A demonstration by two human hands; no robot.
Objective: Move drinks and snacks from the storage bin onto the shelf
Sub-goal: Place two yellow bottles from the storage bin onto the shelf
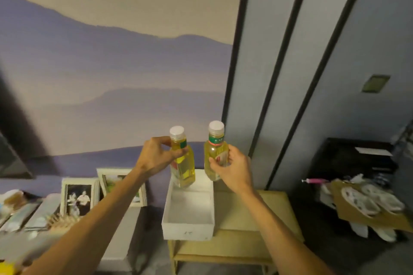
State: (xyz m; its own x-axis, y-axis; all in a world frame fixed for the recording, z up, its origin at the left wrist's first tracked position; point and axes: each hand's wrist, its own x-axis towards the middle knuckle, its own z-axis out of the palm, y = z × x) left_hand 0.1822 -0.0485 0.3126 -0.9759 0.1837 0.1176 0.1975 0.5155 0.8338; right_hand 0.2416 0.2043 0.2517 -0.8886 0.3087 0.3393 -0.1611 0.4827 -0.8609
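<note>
My left hand grips a yellow drink bottle with a white cap, held tilted above the far end of a white open bin. My right hand holds a second yellow drink bottle with a white cap and green label, upright, just right of the first. Both bottles are in the air, a little apart from each other. The bin's inside looks empty from here. It rests on a light wooden stand.
Two framed photos lean against the mural wall on a low ledge at the left, with several blurred items beside them. A dark cabinet and a cardboard sheet with white objects stand at the right. Grey wall panels rise behind.
</note>
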